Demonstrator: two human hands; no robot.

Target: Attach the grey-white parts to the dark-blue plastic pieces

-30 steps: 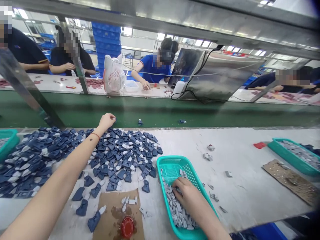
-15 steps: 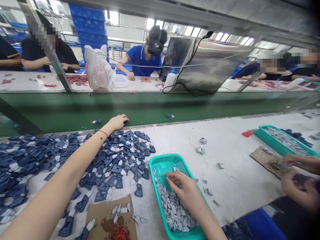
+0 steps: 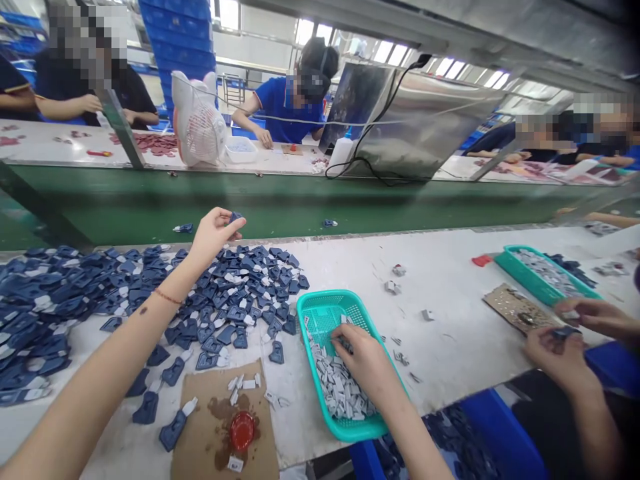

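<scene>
My left hand [image 3: 219,230] is raised over the near edge of the green conveyor belt [image 3: 280,207], its fingers closed on a small dark blue part [image 3: 235,217]. Below it spreads a pile of dark blue parts [image 3: 240,280], many with white tips. My right hand [image 3: 354,347] reaches into a teal basket [image 3: 303,357] of small grey pieces [image 3: 340,387]; its fingers are bent together, and what lies between them is too small to make out. Between my arms, a piece of cardboard [image 3: 200,440] bears a round red container [image 3: 242,431] and several loose grey pieces.
Blue parts [image 3: 183,228] lie on the belt. Metal posts [image 3: 117,127] stand beyond it, and people work at the opposite table. At the right, another person's hands [image 3: 565,347] hold a dark part near a second teal basket [image 3: 537,273]. Blue bins [image 3: 500,433] sit below the table edge.
My left hand has lifted off the belt's edge with a blue part and turned, its thumb now showing. My right hand stays in the basket, its fingers drawn closer together. The view has shifted slightly.
</scene>
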